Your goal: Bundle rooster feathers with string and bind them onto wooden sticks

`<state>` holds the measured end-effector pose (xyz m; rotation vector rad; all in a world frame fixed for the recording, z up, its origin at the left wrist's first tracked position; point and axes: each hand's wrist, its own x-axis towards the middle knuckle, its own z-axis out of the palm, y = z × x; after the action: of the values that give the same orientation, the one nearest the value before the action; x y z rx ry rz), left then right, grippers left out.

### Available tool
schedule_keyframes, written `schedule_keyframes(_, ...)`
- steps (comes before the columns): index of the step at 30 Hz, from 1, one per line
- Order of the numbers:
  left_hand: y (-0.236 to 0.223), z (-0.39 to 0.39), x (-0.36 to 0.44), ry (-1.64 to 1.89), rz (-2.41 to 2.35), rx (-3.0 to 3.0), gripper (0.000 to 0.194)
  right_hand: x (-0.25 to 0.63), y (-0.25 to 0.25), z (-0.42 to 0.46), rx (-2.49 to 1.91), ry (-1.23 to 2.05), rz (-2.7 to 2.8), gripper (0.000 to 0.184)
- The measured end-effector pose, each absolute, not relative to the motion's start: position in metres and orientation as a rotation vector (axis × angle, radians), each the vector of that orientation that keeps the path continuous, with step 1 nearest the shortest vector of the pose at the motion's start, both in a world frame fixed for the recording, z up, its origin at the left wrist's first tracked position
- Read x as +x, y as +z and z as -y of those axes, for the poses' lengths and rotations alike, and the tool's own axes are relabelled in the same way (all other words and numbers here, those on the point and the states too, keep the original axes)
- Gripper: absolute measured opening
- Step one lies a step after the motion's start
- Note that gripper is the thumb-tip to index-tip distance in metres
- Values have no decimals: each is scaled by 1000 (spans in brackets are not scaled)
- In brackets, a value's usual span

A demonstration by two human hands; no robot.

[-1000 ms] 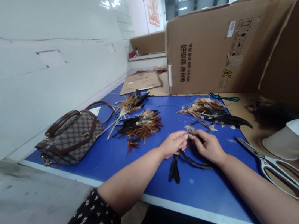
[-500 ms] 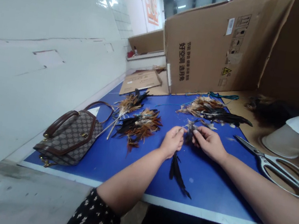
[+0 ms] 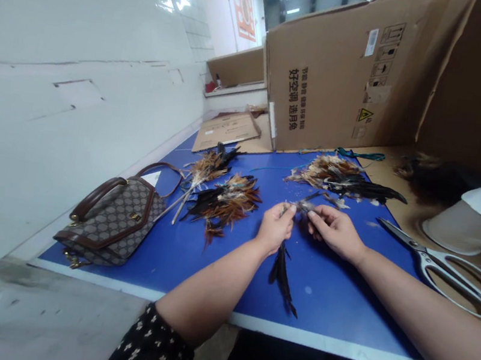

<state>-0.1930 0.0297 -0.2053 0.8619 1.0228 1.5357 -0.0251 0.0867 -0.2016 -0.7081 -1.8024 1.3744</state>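
Closed around a bunch of black feathers (image 3: 282,278) is my left hand (image 3: 276,227); the dark tips hang down below the fist over the blue table mat (image 3: 224,281). My right hand (image 3: 336,232) pinches grey fluffy feather bits (image 3: 304,206) at the upper end, close beside the left thumb. Just beyond the hands lies a pile of tan and black feathers (image 3: 341,178). Left of them rests a brown and black feather bundle (image 3: 230,200), and behind it a second feather bundle (image 3: 208,166) with pale stems.
A patterned handbag (image 3: 119,224) stands at the left by the wall. Large scissors (image 3: 421,248) and a white spool (image 3: 457,223) are on the right. A big cardboard box (image 3: 337,86) rises at the back, with dark feathers (image 3: 433,174) before it.
The grey fluff between my hands has tipped from upright to nearly flat. The hanging black feathers have swung slightly left. My right hand has shifted a little.
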Motion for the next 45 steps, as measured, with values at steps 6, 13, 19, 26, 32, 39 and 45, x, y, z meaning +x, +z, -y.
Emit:
schedule_keyframes(6,-205,-30,-195,1535,-1035,879,52,-26,-200,-87,-769,1322,1703,51)
schedule_keyframes(13,-206,-29,-194,1487,-1035,878,57,-28,-200,-83,-754,1369,1746,50)
schedule_keyframes(19,-207,-28,-192,1454,-1028,886,52,-29,-199,-78,-713,1296,1888,50)
schedule_keyframes(26,-207,-29,-193,1477,-1023,881,51,-28,-197,-78,-719,1255,1912,50)
schedule_keyframes(32,-205,-30,-192,1504,-1055,857,54,-28,-201,-82,-761,1152,1826,49)
schedule_keyframes(39,-205,-32,-195,1531,-1056,835,54,-25,-205,-90,-855,1046,1627,48)
schedule_keyframes(45,-203,-33,-196,1565,-1051,768,55,-28,-202,-84,-778,1164,1802,51)
